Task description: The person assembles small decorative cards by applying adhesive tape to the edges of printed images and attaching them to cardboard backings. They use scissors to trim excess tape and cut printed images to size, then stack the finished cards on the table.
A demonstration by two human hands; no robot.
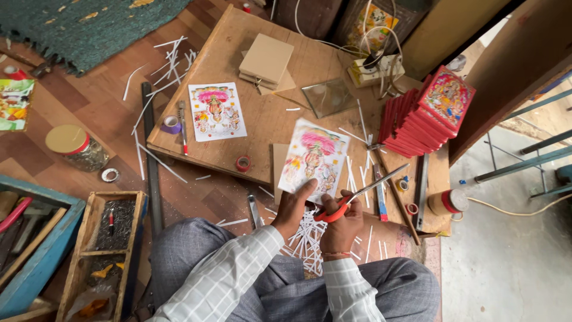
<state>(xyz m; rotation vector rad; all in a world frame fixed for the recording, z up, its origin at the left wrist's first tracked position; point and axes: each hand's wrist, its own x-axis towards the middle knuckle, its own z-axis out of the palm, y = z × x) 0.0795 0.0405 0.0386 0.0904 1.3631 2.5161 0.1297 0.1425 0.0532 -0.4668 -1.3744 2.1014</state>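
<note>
**A:** What is in your hands?

**B:** Your left hand [292, 209] pinches the bottom edge of a bright picture print [314, 158]. You hold it up above the wooden board [268, 119]. Your right hand [341, 223] grips the orange-handled scissors [357, 197], with fingers through the loops. The blades are a little apart and touch the right edge of the print.

**A:** What else is close to you?

**B:** Lots of thin white paper strips [307, 238] lie on the floor by your knees. Another picture print [217, 111] lies flat on the board, well apart from your hands. A stack of red framed pictures [426, 116] leans on the right side of the board.
</note>
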